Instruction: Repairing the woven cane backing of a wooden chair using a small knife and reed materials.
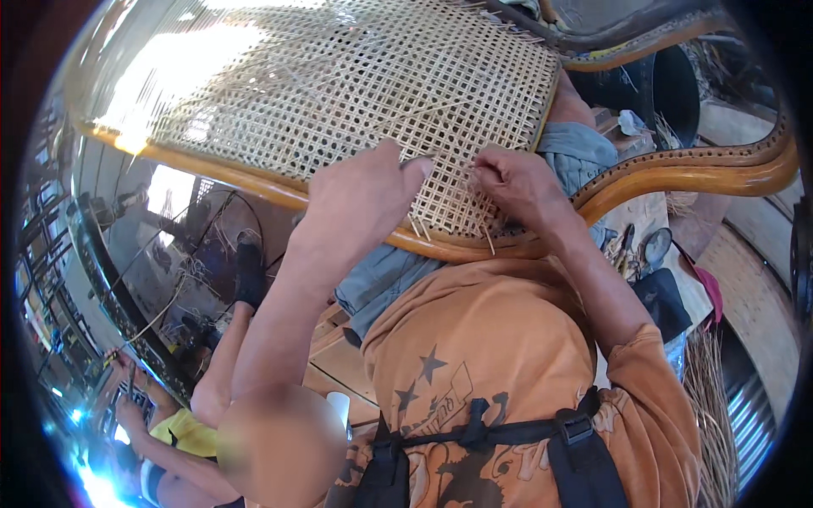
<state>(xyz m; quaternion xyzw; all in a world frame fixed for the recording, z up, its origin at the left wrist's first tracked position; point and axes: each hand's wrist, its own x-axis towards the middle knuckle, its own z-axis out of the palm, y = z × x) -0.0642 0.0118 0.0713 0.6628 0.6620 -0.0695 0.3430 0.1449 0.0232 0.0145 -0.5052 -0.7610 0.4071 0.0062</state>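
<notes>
A woven cane panel (pixel 339 102) in an open lattice fills a curved, honey-brown wooden frame (pixel 203 178), which lies across my lap. Over its near part, my left hand (pixel 360 186) is closed with its thumb stretched toward the right; its other fingertips are hidden, as is whatever they hold. My right hand (pixel 521 182) pinches a thin cane strand at the surface, close to the panel's near right corner. Loose strand ends (pixel 417 227) stick out by the near edge. Longer strands lie crossed on the weave beyond my hands.
A curved wooden arm (pixel 694 173) with a row of small holes extends at right. Beyond it is a dark bucket (pixel 676 93). A round-lidded container (pixel 655 247) and bundled cane (pixel 710 398) lie right. Another person (pixel 174 440) in yellow works at lower left, beside a dark curved rail (pixel 118 305).
</notes>
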